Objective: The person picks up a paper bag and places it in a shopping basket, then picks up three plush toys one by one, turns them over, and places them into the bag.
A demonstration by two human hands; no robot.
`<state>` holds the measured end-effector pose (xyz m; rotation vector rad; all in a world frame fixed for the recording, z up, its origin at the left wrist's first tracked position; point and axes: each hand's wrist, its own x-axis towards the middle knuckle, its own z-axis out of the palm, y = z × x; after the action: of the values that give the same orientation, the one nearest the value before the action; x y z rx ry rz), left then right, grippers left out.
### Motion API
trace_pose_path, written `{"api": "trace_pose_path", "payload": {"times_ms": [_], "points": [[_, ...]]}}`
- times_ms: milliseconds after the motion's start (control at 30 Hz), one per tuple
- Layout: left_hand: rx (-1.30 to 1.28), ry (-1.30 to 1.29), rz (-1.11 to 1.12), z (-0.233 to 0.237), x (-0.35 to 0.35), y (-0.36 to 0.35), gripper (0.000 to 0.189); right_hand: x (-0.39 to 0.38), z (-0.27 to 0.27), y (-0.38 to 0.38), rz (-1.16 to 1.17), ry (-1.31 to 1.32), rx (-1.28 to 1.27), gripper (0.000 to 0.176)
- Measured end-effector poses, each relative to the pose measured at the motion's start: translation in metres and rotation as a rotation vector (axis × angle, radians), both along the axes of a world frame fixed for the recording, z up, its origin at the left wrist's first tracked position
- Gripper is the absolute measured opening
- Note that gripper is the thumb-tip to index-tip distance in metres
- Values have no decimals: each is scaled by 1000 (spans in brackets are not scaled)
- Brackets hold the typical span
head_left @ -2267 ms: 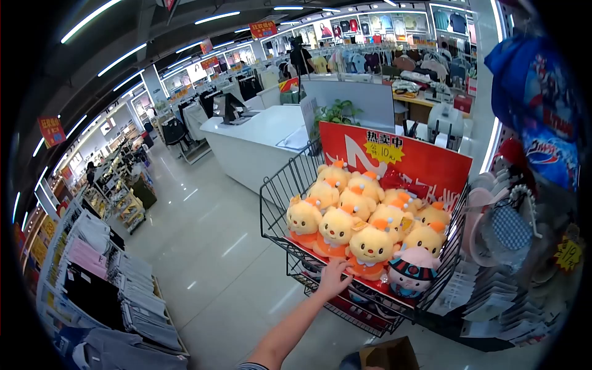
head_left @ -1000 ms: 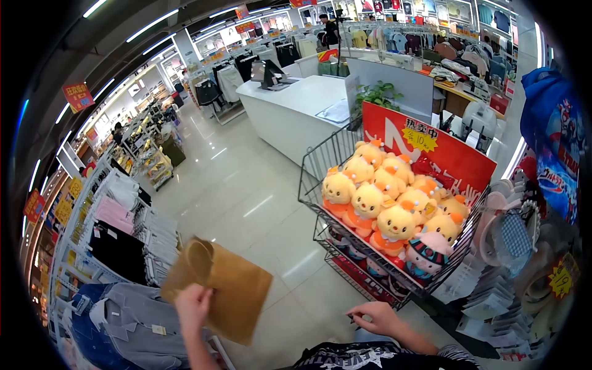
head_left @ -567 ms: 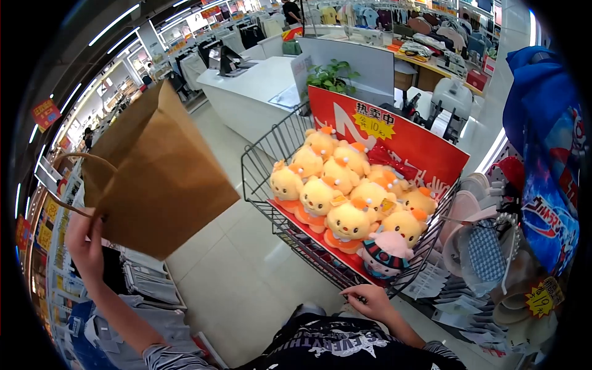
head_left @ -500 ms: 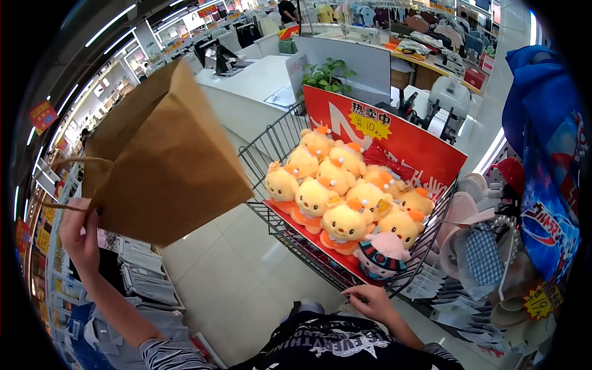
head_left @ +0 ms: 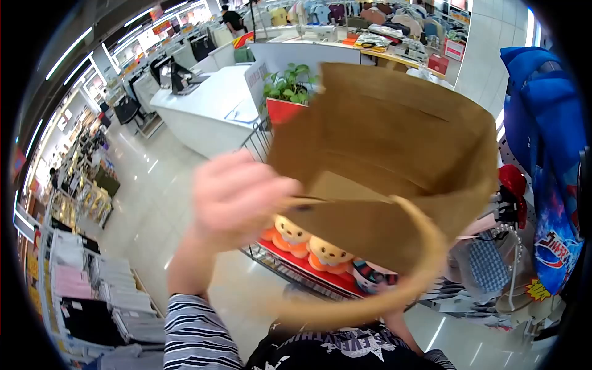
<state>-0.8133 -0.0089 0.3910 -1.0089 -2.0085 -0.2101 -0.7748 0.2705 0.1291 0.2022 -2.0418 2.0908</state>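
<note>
A brown paper bag (head_left: 407,117) is held up close before me, tilted so its open mouth and bare inside face me. My left hand (head_left: 237,194), blurred, is closed on the bag's edge at its left side. The bag's twisted paper handle (head_left: 431,246) loops down toward my shirt. Low behind that handle, part of my right hand (head_left: 393,317) and forearm shows; its fingers are hidden. Below the bag, yellow plush toys (head_left: 330,253) with orange outfits and a pink plush toy (head_left: 373,277) peek out of the wire basket (head_left: 259,139), mostly covered by the bag.
Behind stands a white counter (head_left: 209,102) with a potted plant (head_left: 290,86). Folded clothes (head_left: 108,290) lie on a shelf at the left. Hanging blue bags (head_left: 542,154) and hats (head_left: 515,185) line the right side. A person (head_left: 233,21) is far back.
The paper bag has swung from the left to in front of me, over the plush toys, and its mouth has turned toward me. My left hand has moved right with it.
</note>
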Motion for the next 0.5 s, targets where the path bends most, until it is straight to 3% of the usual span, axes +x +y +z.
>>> {"api": "trace_pose_path", "payload": {"times_ms": [33,100,167,267,500], "points": [[11,47,-52,-13,-16,3,19,-7,-16,-4,-156,-12,-50,80],[-16,71,-113,-25,-38,15,22,-23,-42,2,-379,23,180,73],[-97,-66,-78,-33,-54,18,18,-35,-20,-14,-526,90,401,71],[-45,-167,-239,-60,-81,22,17,-42,-1,-50,-642,130,421,74],[43,-458,-438,-91,-100,-9,44,-39,32,-119,-996,203,539,77]]}}
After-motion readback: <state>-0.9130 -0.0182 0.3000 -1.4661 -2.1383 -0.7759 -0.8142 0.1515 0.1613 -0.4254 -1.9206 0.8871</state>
